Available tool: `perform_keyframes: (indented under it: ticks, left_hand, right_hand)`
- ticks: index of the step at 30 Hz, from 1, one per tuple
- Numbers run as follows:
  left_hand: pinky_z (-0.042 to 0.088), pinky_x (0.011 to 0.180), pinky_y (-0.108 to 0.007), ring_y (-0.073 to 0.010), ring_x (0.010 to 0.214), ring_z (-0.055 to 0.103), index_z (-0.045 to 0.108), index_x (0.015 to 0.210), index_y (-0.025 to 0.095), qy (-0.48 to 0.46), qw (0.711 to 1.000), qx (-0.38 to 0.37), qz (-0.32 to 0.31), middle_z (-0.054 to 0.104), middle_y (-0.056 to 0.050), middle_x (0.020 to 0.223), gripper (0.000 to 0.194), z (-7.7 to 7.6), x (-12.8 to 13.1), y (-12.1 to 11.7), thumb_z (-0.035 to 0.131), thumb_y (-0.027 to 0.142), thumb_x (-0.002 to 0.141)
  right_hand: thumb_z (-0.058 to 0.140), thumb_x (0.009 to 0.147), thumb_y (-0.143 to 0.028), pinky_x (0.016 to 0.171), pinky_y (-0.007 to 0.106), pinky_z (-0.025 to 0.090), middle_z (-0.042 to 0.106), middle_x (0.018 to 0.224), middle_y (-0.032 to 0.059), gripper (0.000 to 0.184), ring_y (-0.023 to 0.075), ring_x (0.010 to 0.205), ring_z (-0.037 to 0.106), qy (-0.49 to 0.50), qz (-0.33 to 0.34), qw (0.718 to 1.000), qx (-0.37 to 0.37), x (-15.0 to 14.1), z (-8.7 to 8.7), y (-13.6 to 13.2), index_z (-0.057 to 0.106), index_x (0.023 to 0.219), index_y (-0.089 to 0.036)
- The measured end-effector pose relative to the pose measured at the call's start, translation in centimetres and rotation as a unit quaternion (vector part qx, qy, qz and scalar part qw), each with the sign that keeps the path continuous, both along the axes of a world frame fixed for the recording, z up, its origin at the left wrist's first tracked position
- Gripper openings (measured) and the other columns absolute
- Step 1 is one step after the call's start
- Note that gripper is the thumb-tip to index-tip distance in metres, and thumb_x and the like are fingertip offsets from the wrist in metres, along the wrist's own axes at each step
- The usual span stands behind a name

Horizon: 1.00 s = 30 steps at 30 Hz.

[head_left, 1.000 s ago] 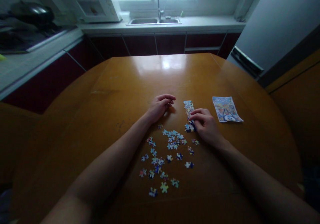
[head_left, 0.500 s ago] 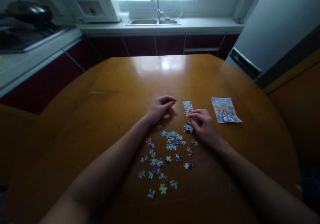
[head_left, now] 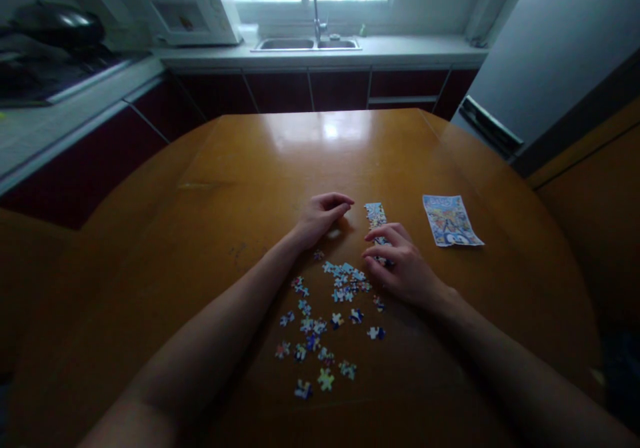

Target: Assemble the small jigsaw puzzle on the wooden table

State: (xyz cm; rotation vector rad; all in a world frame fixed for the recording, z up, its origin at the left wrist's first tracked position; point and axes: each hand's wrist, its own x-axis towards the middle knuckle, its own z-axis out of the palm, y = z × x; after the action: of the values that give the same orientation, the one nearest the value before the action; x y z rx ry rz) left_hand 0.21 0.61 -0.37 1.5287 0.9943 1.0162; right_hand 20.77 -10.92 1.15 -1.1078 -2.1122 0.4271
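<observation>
My right hand (head_left: 400, 261) hovers low over the lower part of a joined jigsaw strip (head_left: 375, 213), fingers apart and bent, with no piece visible in them. Its thumb and fingertips are close to a cluster of loose puzzle pieces (head_left: 344, 278), mostly light blue. The hand hides part of the strip's bottom end. To the left of the strip, my left hand (head_left: 323, 218) rests on the table, its fingers loosely curled and the thumb against them; nothing shows in its grasp. More scattered jigsaw pieces (head_left: 313, 326) lie nearer to me, between my forearms.
A printed picture sheet (head_left: 453, 221) lies flat on the wooden table (head_left: 300, 161), right of the strip. Beyond the table's far edge run a counter with a sink (head_left: 287, 44) and a microwave (head_left: 190, 15). A fridge (head_left: 550, 55) stands at the right.
My right hand has moved slightly toward me and left, its fingers spreading from a pinch at the strip. It now covers the strip's lower end. My left hand stays nearly still.
</observation>
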Motion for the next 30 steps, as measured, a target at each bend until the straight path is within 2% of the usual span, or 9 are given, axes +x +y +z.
perform_keyframes:
  ticks: [4,6,10,18,24,30]
  left_hand:
    - [0.046,0.068,-0.025,-0.0125,0.075,0.061,0.075,0.096,0.018,0.002,1.0,0.002,-0.001,0.074,-0.005,0.091,0.019,0.0,0.0,0.0,0.071,0.031,0.083]
    - [0.047,0.068,-0.025,-0.0128,0.076,0.061,0.075,0.098,0.017,0.007,1.0,0.006,-0.002,0.074,-0.005,0.092,0.02,-0.1,-0.1,0.0,0.07,0.031,0.084]
    - [0.047,0.068,-0.025,-0.0127,0.075,0.061,0.075,0.098,0.017,0.012,1.0,0.009,-0.002,0.074,-0.006,0.092,0.022,-0.1,-0.1,0.0,0.069,0.032,0.084]
    - [0.047,0.069,-0.024,-0.0123,0.076,0.061,0.075,0.097,0.017,0.006,1.0,0.009,-0.004,0.073,-0.005,0.092,0.021,0.0,0.0,0.1,0.069,0.032,0.084]
    - [0.047,0.068,-0.024,-0.013,0.077,0.062,0.075,0.098,0.016,0.007,1.0,0.005,-0.003,0.074,-0.006,0.094,0.024,-0.1,0.0,0.1,0.07,0.034,0.083]
    - [0.046,0.067,-0.024,-0.0114,0.074,0.06,0.075,0.095,0.017,-0.005,1.0,-0.002,-0.005,0.073,-0.004,0.089,0.019,-0.1,0.0,0.0,0.071,0.03,0.082]
  right_hand:
    - [0.061,0.092,-0.028,0.106,0.049,0.04,0.063,0.12,0.0054,0.015,0.0273,0.122,0.047,-0.073,0.104,0.992,0.007,-1.1,0.7,-1.5,0.075,0.087,-0.026]
    - [0.06,0.093,-0.031,0.107,0.05,0.038,0.061,0.126,0.005,0.017,0.0283,0.125,0.045,-0.104,0.133,0.986,0.007,-1.6,0.9,-2.0,0.076,0.088,-0.027]
    - [0.06,0.095,-0.036,0.109,0.05,0.036,0.057,0.135,0.0053,0.019,0.0292,0.128,0.041,-0.142,0.16,0.977,-0.002,-2.0,1.1,-2.4,0.076,0.092,-0.027]
    - [0.06,0.095,-0.039,0.107,0.052,0.036,0.054,0.139,0.0067,0.021,0.0299,0.129,0.04,-0.161,0.175,0.971,0.003,-2.2,1.0,-2.7,0.074,0.107,-0.03]
    - [0.059,0.094,-0.03,0.105,0.049,0.038,0.06,0.13,0.0059,0.019,0.028,0.123,0.045,-0.118,0.131,0.984,0.009,-2.1,0.3,-2.3,0.072,0.108,-0.027]
    - [0.056,0.09,-0.01,0.096,0.048,0.044,0.067,0.11,0.0072,0.026,0.026,0.109,0.054,0.009,-0.025,0.999,0.027,-1.6,0.0,-1.5,0.071,0.105,-0.024]
